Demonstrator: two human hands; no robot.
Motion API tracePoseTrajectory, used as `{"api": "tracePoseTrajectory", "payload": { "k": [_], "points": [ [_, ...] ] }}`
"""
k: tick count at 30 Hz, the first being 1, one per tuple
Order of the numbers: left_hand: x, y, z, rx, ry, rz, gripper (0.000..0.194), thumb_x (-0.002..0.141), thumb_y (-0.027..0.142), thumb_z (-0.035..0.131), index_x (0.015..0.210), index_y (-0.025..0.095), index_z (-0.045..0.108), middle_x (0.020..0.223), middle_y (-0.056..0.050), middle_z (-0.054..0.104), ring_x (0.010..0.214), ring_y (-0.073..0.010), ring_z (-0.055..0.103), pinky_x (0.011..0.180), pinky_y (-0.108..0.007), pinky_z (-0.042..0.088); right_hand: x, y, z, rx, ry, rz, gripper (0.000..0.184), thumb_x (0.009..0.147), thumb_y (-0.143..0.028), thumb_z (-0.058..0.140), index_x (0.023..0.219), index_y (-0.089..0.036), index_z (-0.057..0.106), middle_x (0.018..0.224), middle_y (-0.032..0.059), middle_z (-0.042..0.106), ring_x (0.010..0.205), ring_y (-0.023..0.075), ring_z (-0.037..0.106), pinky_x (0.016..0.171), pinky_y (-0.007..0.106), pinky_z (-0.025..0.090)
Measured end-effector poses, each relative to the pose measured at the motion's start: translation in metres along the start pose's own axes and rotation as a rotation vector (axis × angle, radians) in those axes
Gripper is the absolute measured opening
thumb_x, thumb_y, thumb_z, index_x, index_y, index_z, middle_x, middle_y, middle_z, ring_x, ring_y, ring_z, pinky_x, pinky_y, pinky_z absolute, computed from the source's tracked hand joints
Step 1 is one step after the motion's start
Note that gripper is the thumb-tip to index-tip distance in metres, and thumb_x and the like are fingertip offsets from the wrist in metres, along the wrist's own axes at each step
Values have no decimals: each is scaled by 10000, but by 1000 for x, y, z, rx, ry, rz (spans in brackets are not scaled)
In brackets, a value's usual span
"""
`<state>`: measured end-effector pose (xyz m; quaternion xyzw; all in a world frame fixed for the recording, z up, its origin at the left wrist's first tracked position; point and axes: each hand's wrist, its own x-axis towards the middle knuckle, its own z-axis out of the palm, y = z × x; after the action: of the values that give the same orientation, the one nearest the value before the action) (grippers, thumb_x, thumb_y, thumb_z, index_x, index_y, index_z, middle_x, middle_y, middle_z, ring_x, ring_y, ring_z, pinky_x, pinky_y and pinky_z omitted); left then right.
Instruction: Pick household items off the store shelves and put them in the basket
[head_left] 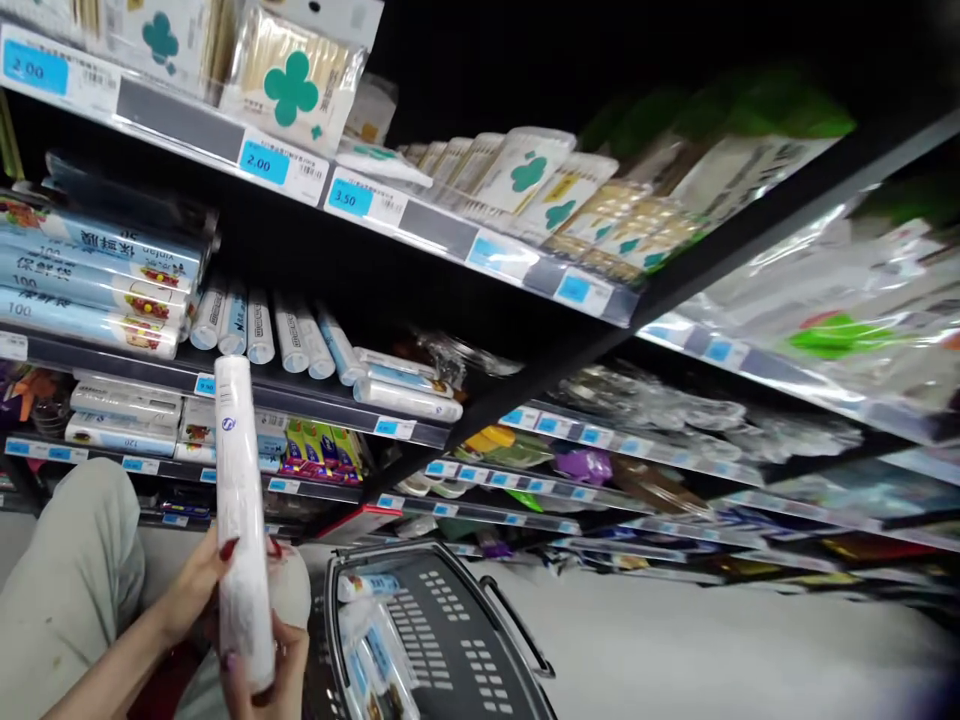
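A long white plastic-wrapped roll (241, 500) with a small blue mark near its top stands nearly upright in front of me, held in both hands. My left hand (196, 585) grips it around the middle, its dark red nails showing at the side. Lower down, my right hand (281, 665) is closed around the bottom end. Behind the roll's top, similar white and blue rolls (292, 335) lie end-on along a shelf. Light blue food-bag rolls (90, 295) are stacked to their left. A dark grey shopping basket (442, 640) stands at my right, with several packages (382, 650) inside.
Toothpick and cotton swab packs (292, 85) line the upper shelf, above a rail of blue price tags (264, 163). Yellow-green boxes (322, 450) sit on a lower shelf. More shelving with bagged goods (660, 410) runs off right above a pale floor (675, 640). My knees (94, 530) are bent near the shelves.
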<state>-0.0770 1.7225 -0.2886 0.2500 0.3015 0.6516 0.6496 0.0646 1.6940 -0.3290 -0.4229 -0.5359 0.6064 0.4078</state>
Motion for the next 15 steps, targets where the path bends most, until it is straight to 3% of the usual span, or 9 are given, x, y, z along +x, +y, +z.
{"api": "tracePoseTrajectory", "payload": {
  "k": [2, 4, 6, 8, 12, 15],
  "points": [
    [-2, 10, 2, -41, 93, -10, 456, 700, 534, 748, 966, 177, 649, 925, -85, 720, 912, -264, 686, 872, -361, 524, 4, -9, 1, -68, -5, -38, 504, 665, -696, 663, 968, -297, 613, 918, 77, 657, 862, 322, 632, 772, 488, 535],
    [-5, 28, -1, -62, 93, -75, 481, 649, 491, 794, 957, 173, 606, 772, -65, 717, 723, -219, 689, 722, -323, 556, 17, -28, -11, -78, 4, -73, 497, 747, -733, 542, 870, -263, 647, 866, 77, 667, 810, 293, 632, 750, 460, 526],
    [-10, 47, -8, -66, 55, -217, 531, 619, 488, 803, 986, 188, 564, 700, -56, 711, 600, -207, 666, 570, -313, 556, 38, -53, -29, -120, 68, -105, 430, 833, -637, 520, 872, -226, 638, 883, 77, 671, 762, 234, 627, 757, 413, 519],
    [-16, 64, -15, -38, -2, -419, 555, 610, 487, 799, 1014, 191, 560, 671, -62, 714, 545, -215, 654, 469, -309, 540, 60, -75, -48, -128, 168, -172, 375, 826, -552, 594, 1013, -227, 593, 1036, 85, 652, 795, 204, 632, 790, 396, 515],
    [-27, 83, -23, 47, -183, -713, 397, 644, 372, 770, 952, 146, 663, 649, -91, 712, 534, -209, 649, 434, -278, 516, 90, -103, -80, 52, 216, -266, 681, 737, -619, 657, 1313, -357, 406, 1363, 96, 490, 964, 231, 640, 805, 425, 522],
    [-27, 87, -25, 105, -287, -842, 209, 715, 269, 684, 893, 162, 699, 624, -63, 698, 496, -204, 629, 421, -287, 485, 91, -110, -99, 65, 66, -154, 813, 629, -719, 682, 1324, -362, 457, 1283, 99, 594, 938, 278, 660, 757, 432, 528]
  ]
}}
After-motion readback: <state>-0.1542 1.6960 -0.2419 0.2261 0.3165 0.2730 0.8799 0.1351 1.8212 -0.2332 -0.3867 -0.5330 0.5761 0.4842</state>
